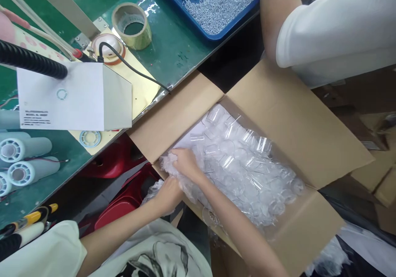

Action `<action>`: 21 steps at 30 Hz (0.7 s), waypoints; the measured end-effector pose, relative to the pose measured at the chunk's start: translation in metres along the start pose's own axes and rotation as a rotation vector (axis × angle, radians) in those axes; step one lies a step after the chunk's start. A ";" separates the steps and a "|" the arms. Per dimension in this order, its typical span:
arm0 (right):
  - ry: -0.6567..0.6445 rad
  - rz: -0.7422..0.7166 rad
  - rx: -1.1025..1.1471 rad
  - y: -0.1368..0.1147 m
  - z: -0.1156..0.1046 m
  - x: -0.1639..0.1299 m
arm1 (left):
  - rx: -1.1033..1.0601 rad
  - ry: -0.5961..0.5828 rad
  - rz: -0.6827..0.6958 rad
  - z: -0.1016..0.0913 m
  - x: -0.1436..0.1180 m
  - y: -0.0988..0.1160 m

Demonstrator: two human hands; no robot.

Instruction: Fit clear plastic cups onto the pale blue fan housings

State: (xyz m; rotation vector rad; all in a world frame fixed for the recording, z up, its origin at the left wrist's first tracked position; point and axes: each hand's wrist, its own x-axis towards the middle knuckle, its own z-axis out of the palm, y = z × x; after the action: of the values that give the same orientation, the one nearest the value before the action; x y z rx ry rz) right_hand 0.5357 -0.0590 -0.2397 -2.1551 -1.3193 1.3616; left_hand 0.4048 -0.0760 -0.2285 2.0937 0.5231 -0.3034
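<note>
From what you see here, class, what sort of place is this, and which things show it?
Most likely a small factory assembly or packing bench. A blue tray holds heaps of tiny metal parts, a carton is full of clear plastic cups in a bag, and both hands, left hand and right hand, grip that bag.
</note>
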 end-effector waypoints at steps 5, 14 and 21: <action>0.235 -0.100 0.125 0.021 -0.025 -0.035 | -0.092 0.052 0.097 -0.019 -0.004 0.011; 0.694 -0.035 0.210 0.057 -0.070 -0.096 | -0.292 0.433 0.068 -0.075 0.042 0.022; 0.840 -0.078 0.357 0.062 -0.067 -0.123 | -0.194 0.257 0.148 -0.074 0.084 0.061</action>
State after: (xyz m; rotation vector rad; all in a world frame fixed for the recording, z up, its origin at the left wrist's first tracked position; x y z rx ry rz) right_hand 0.6072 -0.1768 -0.1723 -2.0196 -0.7422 0.4773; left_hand 0.5087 -0.0223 -0.1774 1.9789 0.5225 0.1005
